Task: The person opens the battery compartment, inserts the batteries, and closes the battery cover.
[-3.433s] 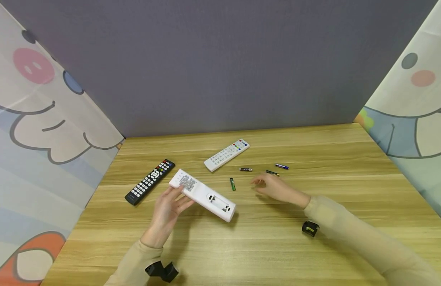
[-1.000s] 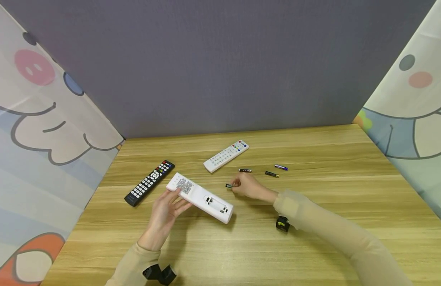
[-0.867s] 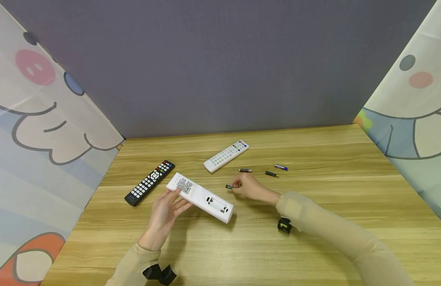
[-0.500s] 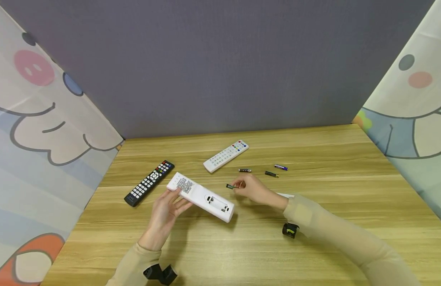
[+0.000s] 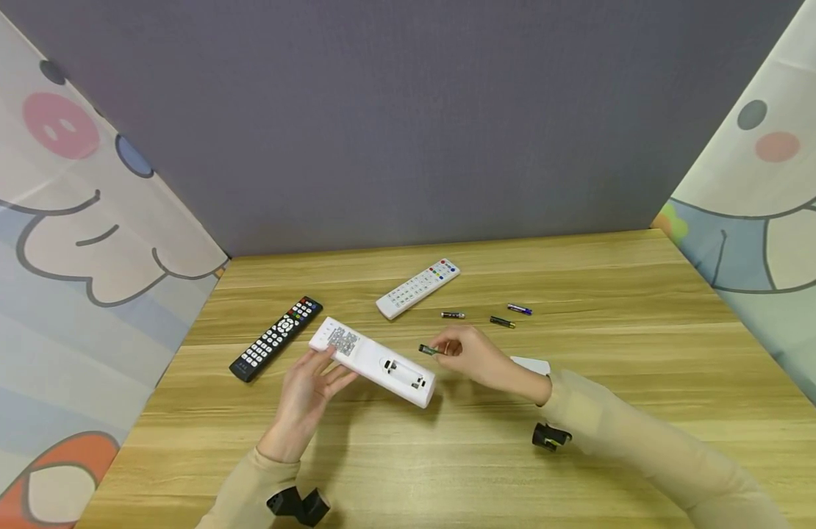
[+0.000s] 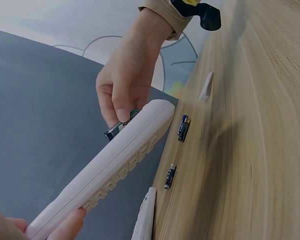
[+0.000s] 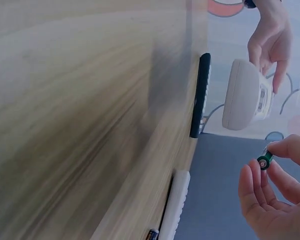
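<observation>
My left hand (image 5: 303,400) grips a white remote control (image 5: 375,360) by one end and holds it tilted above the table, back side up. Its battery compartment (image 5: 404,373) is uncovered, with no battery in it. Between thumb and fingers, my right hand (image 5: 474,356) pinches a green battery (image 5: 428,350), just beyond the compartment end of the remote. In the right wrist view the battery's round end (image 7: 263,162) faces the camera, apart from the remote. Seen from the left wrist, the keys (image 6: 125,172) point down toward the table.
Behind lies a second white remote (image 5: 417,289), keys up; a black remote (image 5: 276,339) lies to the left. Three batteries rest on the wooden table: a dark one (image 5: 453,315), a black-and-gold one (image 5: 503,322) and a blue one (image 5: 520,309). A flat white piece (image 5: 531,365) lies beside my right wrist.
The green battery lay on the table at first; my right hand has reached left, taken it up and drawn back slightly right. My left hand and its remote have hardly moved.
</observation>
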Demonstrator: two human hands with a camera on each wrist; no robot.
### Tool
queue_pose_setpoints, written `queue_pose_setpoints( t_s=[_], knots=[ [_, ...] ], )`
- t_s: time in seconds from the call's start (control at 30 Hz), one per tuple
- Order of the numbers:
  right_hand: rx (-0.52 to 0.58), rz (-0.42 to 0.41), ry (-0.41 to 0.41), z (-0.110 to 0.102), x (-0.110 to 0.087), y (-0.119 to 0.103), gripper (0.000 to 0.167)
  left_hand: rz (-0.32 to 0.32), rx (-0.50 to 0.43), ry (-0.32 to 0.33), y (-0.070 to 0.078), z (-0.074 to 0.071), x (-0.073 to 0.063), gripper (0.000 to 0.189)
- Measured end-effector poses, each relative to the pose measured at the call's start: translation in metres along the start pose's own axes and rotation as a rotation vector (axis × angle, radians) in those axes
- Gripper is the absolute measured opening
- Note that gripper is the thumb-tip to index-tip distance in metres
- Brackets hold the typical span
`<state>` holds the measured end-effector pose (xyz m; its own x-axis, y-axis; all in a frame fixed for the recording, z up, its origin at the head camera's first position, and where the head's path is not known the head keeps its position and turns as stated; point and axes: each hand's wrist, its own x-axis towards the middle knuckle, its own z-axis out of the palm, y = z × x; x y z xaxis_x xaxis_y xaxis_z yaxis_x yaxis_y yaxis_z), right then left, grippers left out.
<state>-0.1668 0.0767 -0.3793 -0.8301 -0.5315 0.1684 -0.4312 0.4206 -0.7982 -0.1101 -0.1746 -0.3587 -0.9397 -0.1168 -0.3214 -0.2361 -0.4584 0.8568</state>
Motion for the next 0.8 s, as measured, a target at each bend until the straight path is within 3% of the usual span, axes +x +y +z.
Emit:
queue_pose_setpoints(
  t_s=[0.33,0.8],
  knots=[
    [-0.058,-0.035,0.035,0.003,-0.01,-0.01,0.016,0.0,-0.007,-0.008,0.0,0.004,0.0,0.043],
    [-0.153,-0.16,0.07,0.01,-0.017,-0.019,0.015,0.006,-0.006,-0.012,-0.001,0.009,-0.002,0.041]
  ],
)
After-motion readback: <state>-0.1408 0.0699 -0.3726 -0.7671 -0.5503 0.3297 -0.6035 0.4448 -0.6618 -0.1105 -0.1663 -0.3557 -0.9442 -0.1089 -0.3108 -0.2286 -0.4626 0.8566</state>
